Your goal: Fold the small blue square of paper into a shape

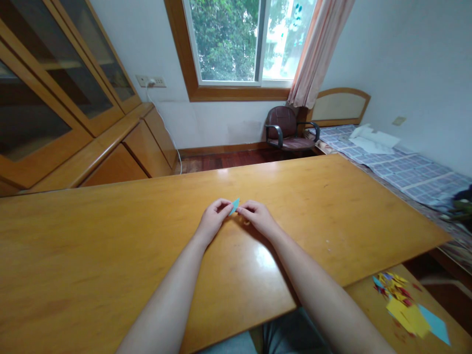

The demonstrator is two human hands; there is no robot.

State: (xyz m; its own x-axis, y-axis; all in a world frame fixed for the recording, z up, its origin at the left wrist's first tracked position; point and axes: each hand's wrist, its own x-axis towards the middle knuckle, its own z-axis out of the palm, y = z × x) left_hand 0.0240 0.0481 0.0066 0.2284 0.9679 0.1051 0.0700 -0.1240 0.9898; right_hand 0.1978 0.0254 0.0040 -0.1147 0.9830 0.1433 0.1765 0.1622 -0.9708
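A small light-blue piece of folded paper (235,206) is held just above the wooden table (110,246), near its middle. My left hand (216,214) pinches it from the left between thumb and fingers. From the right, my right hand (256,215) has its thumb and fingertips closed at the paper's edge. The paper is narrow and slanted, with a pointed upper end. Its finer folds are too small to make out.
At the lower right, a lower surface (368,305) carries a pile of small folded papers (393,287), yellow sheets (407,317) and a blue sheet (435,324). A glass-fronted cabinet (84,123) stands left; a chair (287,130) and bed (413,167) lie beyond the table.
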